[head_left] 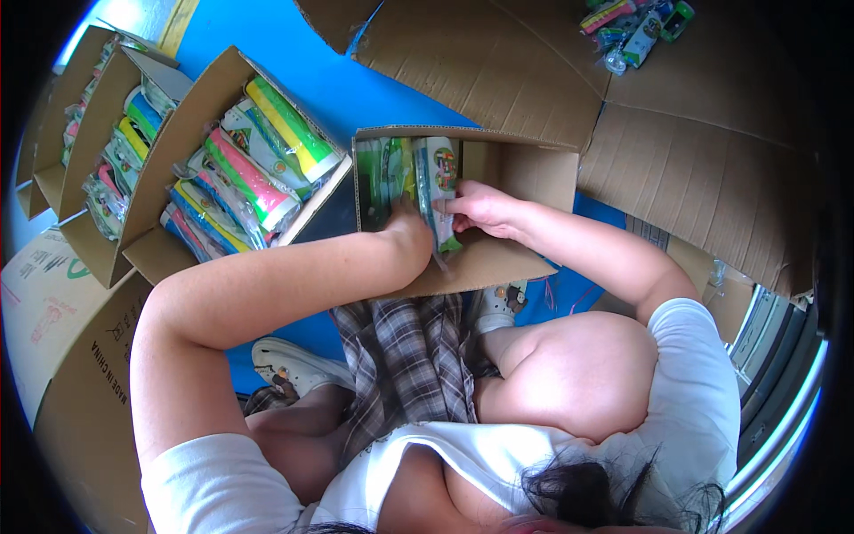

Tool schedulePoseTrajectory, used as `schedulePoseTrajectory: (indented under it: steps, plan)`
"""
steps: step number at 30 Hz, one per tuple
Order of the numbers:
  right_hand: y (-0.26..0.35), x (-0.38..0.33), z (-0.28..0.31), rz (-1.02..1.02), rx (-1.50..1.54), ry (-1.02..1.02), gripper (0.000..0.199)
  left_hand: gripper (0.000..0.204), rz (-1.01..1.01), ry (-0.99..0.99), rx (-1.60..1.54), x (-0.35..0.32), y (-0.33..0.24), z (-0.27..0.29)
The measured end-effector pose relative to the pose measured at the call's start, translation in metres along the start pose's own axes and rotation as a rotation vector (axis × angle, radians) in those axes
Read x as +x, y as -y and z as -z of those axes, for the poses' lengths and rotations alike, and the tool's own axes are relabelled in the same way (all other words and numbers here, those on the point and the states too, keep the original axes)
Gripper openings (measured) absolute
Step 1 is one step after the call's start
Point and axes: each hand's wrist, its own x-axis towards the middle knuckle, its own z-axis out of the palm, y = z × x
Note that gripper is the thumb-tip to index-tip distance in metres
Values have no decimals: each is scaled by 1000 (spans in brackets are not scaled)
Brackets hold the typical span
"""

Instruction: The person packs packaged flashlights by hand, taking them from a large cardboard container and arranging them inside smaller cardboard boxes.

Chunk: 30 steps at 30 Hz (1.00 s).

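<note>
Packets (438, 182) upright in the cardboard box (525, 165), right hand (480, 209) pinching one, left hand (409, 233) pressed against them, grip hidden.

We see the open carton (498, 169) at centre, with packets (405, 178) standing on edge in its 9 o'clock half. At 9 o'clock from it stands a second carton (191, 125) holding stacked packets (253, 169), with two further cartons (84, 133) beyond at 9 o'clock. Flattened cardboard (676, 133) lies from 12 to 3 o'clock, with loose small items (636, 27) on it at 1 o'clock.
</note>
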Motion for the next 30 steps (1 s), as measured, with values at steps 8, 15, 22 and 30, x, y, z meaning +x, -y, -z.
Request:
schedulePoseTrajectory:
  steps: [8, 15, 22, 30]
  plan:
    - [-6, 38, 15, 206, -456, -245, 58, 31, -58, -128, 4, 0, -6, 13]
    - [90, -32, -14, 171, -1547, 15, 19, 44, -142, -157, 203, 23, -11, -8]
    - [254, -24, 83, 1017, -916, -716, 29, 40, 19, -9, -39, 35, -18, -3]
    - [356, 170, 207, 865, -1504, -1375, 55, 38, -43, 112, -188, 26, -5, 3]
